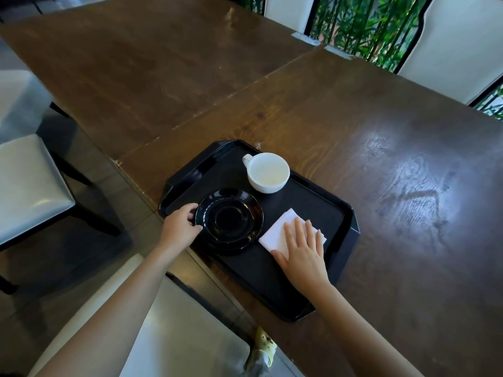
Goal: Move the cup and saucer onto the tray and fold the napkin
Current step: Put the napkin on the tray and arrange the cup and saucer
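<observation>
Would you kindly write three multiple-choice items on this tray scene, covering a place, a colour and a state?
1. Where does the cup stand?
A. on the saucer
B. on the tray's far side
C. on the bare table

2. What colour is the saucer?
A. white
B. green
C. black

3. What is the right hand doing?
A. pressing flat on the napkin
B. lifting the cup
C. gripping the tray

Answers: 1 B, cup sits apart from the saucer; 2 C, glossy black dish; 3 A, palm lies on the white cloth.

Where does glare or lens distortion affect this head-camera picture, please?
Head view: window glare whitens the table at right; wide-angle distortion bows the table edges; the black saucer shows small highlights yet nearly merges with the dark tray; cup and napkin stay sharp.
</observation>
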`<state>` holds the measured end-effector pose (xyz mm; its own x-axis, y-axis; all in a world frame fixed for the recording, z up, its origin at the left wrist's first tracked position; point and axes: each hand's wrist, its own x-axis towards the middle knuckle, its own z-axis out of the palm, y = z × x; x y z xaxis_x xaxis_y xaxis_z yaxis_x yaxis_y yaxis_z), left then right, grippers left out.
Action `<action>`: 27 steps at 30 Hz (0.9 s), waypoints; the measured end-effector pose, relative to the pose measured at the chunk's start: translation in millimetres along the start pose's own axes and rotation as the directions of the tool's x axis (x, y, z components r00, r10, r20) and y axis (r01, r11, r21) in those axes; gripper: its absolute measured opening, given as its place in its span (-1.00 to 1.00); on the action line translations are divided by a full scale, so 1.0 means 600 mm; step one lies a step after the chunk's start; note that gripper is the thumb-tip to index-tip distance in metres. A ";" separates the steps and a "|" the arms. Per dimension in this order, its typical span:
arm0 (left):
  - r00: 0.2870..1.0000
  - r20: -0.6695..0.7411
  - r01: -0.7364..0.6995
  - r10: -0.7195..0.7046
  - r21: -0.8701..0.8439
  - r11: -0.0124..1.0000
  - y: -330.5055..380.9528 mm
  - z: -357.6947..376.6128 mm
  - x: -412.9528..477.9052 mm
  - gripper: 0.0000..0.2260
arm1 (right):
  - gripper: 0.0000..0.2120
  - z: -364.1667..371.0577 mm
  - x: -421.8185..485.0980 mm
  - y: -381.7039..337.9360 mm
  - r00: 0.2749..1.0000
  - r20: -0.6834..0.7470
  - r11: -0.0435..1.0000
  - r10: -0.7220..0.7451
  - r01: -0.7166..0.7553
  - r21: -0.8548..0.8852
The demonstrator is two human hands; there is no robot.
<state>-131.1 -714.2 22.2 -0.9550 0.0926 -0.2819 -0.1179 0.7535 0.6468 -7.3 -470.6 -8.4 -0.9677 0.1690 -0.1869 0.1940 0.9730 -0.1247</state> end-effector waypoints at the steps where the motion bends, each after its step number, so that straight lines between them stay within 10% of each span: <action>1: 1.000 0.004 0.002 -0.002 -0.003 1.000 0.000 0.001 0.000 -0.49 | -0.33 0.000 0.001 0.006 1.000 0.008 1.000 -0.020 0.020 -0.001; 27: 0.997 -0.002 0.080 -0.081 -0.116 0.990 -0.005 0.006 0.012 -0.52 | -0.32 -0.018 0.032 0.041 0.990 0.064 0.992 -0.128 0.126 0.024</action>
<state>-136.8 -713.8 15.7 -0.9428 0.0301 -0.3319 -0.2248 0.6781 0.6998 -23.0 -441.6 -4.5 -0.9723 0.0332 -0.2314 0.0742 0.9825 -0.1711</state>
